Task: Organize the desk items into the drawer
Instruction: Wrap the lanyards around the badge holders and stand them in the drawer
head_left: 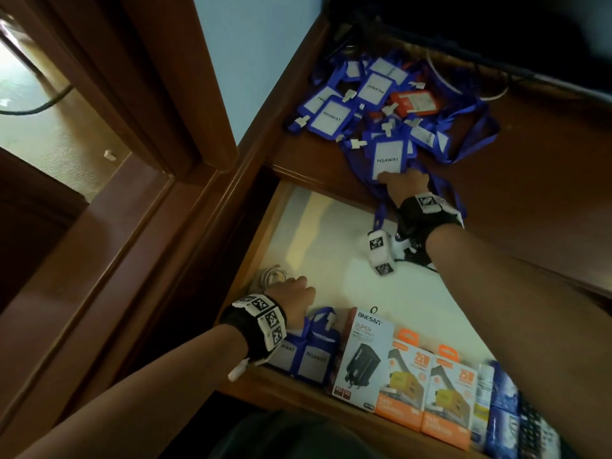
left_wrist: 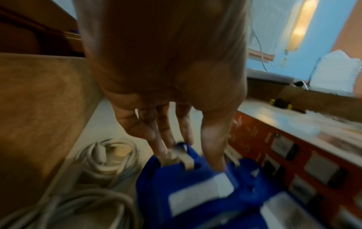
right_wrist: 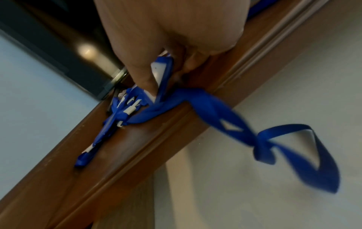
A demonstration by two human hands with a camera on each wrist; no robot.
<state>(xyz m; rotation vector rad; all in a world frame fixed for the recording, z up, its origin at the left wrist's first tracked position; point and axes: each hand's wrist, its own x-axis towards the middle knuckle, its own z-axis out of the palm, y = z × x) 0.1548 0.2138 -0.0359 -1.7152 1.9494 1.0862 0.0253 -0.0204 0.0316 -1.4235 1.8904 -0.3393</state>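
Note:
A heap of blue PELAWAT badge holders (head_left: pixel 361 104) with lanyards lies on the brown desk (head_left: pixel 536 180). My right hand (head_left: pixel 402 178) pinches the nearest badge holder (head_left: pixel 389 159) by its lower edge, thumb and fingers on it (right_wrist: pixel 160 74). Its lanyard (right_wrist: pixel 274 139) trails off the desk edge over the open drawer (head_left: pixel 331 240). Down in the drawer's near left corner, my left hand (head_left: pixel 299 288) hangs with straight fingers (left_wrist: pixel 156 139). They touch the clip end of the blue badge holders (left_wrist: pixel 195 186) standing there (head_left: pixel 311 352).
Along the drawer's front stand a black-and-white charger box (head_left: pixel 361 356), two orange boxes (head_left: pixel 427 385) and blue packs (head_left: pixel 503 409). A coiled white cable (head_left: pixel 271 276) lies in the left corner. An orange badge holder (head_left: pixel 414 102) sits in the heap; a dark screen (head_left: pixel 496 34) stands behind.

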